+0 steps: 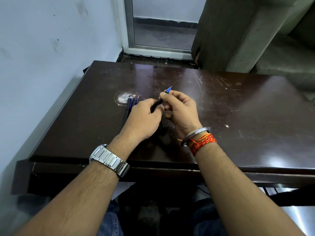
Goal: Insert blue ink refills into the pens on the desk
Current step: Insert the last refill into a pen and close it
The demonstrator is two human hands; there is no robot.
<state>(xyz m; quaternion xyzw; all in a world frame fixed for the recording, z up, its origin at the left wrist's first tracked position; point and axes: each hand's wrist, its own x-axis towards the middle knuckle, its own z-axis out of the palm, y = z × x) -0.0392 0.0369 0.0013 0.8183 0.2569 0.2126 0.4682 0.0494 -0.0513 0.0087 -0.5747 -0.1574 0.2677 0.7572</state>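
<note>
Above the middle of the dark wooden desk, my left hand grips a black pen barrel that points up and to the right. My right hand pinches the front part of the pen between thumb and fingers. A blue refill tip sticks out above its thumb. The two hands nearly touch at the barrel. Left of my left hand, a few dark pens with blue trim lie side by side on the desk, partly hidden by the hand.
A white scuffed patch marks the desk behind the pens. A pale wall runs along the left, a window frame stands behind the desk, and a curtain hangs at the back right. My knees show under the front edge.
</note>
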